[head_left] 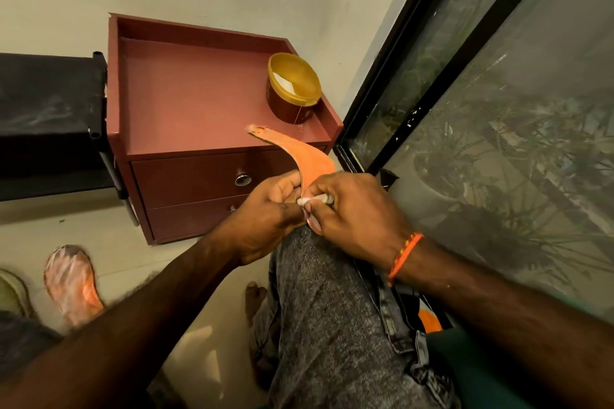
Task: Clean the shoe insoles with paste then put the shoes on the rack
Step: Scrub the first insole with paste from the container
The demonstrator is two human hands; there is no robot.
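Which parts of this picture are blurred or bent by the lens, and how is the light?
Head view: the insole on the floor is blurred, the held insole and paste jar fairly sharp; the wide lens tilts the window frame steeply; the light is dim and warm, without hard glare.

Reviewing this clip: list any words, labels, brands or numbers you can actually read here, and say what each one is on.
No text can be read.
Jar on the cabinet: its dark red side may carry a label, but nothing on it is legible.
Insole, held by the left hand and right hand: no print visible.
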